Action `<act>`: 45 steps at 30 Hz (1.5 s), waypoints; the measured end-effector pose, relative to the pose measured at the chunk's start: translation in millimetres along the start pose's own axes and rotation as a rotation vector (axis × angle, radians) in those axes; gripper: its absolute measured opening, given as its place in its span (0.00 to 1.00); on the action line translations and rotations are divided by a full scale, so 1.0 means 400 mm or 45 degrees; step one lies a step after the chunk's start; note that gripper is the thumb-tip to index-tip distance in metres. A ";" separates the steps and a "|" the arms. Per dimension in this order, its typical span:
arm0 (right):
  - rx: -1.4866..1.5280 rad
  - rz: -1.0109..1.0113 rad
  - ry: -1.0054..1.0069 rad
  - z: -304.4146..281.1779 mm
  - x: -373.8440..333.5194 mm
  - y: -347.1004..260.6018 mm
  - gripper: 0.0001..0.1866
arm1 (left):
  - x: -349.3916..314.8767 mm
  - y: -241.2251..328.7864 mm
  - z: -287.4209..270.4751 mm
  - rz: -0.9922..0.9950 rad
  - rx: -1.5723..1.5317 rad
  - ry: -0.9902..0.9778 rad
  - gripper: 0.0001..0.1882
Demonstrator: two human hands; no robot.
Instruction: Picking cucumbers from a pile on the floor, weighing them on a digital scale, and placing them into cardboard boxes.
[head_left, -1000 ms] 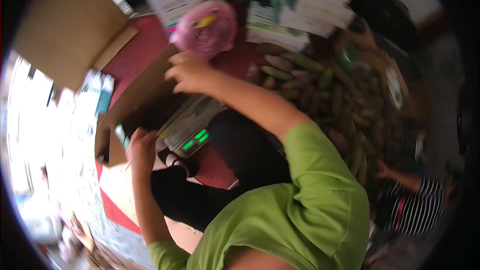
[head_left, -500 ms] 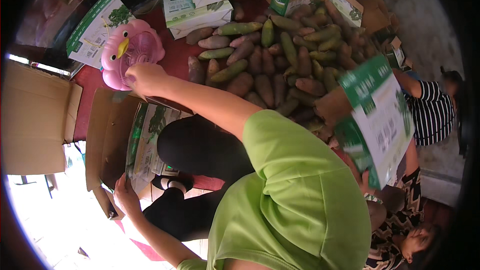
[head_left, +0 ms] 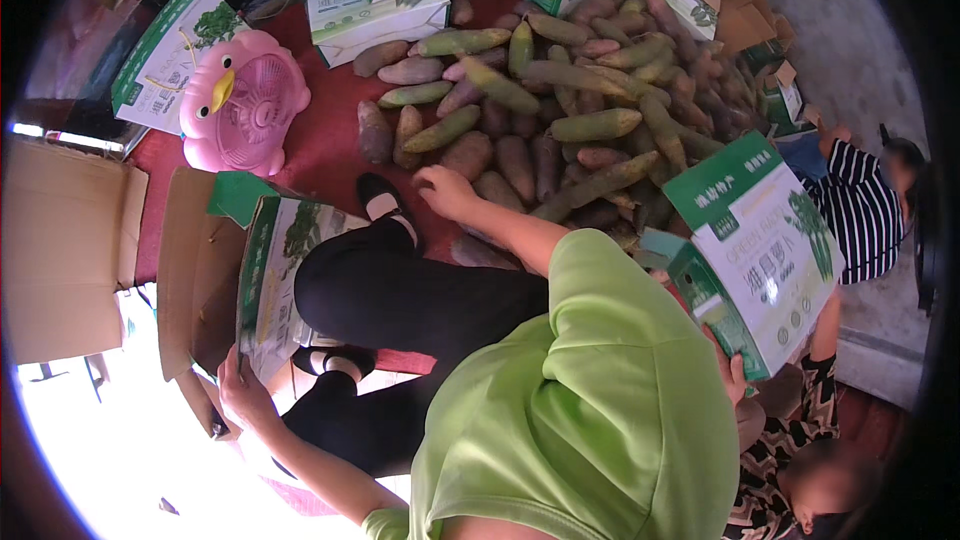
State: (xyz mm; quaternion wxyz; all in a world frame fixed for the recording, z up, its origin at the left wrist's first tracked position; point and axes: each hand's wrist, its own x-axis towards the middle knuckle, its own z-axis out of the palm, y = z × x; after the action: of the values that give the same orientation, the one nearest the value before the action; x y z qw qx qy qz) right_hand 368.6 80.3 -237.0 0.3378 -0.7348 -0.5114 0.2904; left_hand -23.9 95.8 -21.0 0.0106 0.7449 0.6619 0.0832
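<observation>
between carton [head_left: 276, 258] and vegetables [head_left: 598, 126] juts a bent leg [head_left: 400, 288].

Printed lettering [head_left: 768, 268] on green-and-white cartons [head_left: 272, 285]

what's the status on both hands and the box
Left hand at the near edge of the green-and-white box; right hand by the radish pile, contact unclear; black-trousered legs between the hands.
</observation>
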 end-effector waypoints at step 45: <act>-0.670 0.801 0.033 -0.171 0.212 0.312 0.36 | 0.002 -0.013 0.041 -0.123 -0.066 0.155 0.08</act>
State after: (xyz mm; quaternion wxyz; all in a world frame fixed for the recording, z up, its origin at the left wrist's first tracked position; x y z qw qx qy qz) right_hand 516.9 115.9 -301.6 0.0393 -0.9203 -0.3143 0.2295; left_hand -26.8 98.7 -37.7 -0.0066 0.7053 0.6940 0.1448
